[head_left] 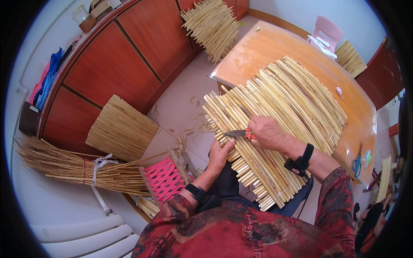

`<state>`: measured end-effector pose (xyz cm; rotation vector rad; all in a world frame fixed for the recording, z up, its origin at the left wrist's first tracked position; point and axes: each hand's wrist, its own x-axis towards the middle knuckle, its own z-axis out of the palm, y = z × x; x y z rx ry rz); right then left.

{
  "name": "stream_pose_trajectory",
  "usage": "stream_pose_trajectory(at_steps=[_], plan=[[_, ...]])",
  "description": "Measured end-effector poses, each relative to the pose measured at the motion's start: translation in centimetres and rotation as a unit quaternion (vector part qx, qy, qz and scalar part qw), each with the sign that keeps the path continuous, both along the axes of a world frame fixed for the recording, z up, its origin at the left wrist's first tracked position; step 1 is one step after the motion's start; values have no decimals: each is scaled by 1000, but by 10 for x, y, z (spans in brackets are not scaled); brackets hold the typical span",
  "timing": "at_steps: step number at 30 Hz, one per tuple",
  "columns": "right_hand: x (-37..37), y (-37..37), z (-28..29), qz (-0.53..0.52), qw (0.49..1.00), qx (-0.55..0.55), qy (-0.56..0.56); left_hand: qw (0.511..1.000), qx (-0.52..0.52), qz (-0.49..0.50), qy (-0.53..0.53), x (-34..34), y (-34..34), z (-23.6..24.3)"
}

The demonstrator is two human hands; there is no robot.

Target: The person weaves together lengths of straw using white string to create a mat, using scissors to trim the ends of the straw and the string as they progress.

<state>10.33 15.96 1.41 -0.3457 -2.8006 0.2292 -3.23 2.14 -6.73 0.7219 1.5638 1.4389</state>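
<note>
A mat of pale reed stalks tied side by side [275, 99] lies partly on the wooden table and partly over my lap. My right hand [267, 132] is closed round the red handles of a pair of pliers [235, 133]. Their dark pointed jaws rest across the stalks near the mat's left edge. Close to the jaw tips, my left hand [219, 158] grips the uneven stalk ends, its thumb on top and its other fingers partly hidden. Thin ties cross the stalks in rows.
Short cut pieces [189, 129] litter the floor at left. Another reed mat [121, 128] leans on the red cabinets [107, 64], beside a reed bundle [81, 165] and a pink woven stool [164, 177]. Blue scissors [356, 165] lie at the table's [251, 47] right edge.
</note>
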Motion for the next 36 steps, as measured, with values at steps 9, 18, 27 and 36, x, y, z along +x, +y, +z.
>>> stream_pose_trajectory(at_steps=[9, 18, 27, 36], plan=[[-1, -30, 28, -75, 990, -66, 97, 1000, -2, -7, -22, -12, -2, -16], [18, -22, 72, -127, 978, -92, 138, 998, 19, -19, -58, -8, 7, -14], [91, -32, 70, -228, 931, -271, 83, 929, 68, 98, 351, -25, -16, 39], [221, -16, 6, -431, 824, -330, 166, 992, -2, 71, 107, -16, -41, -11]])
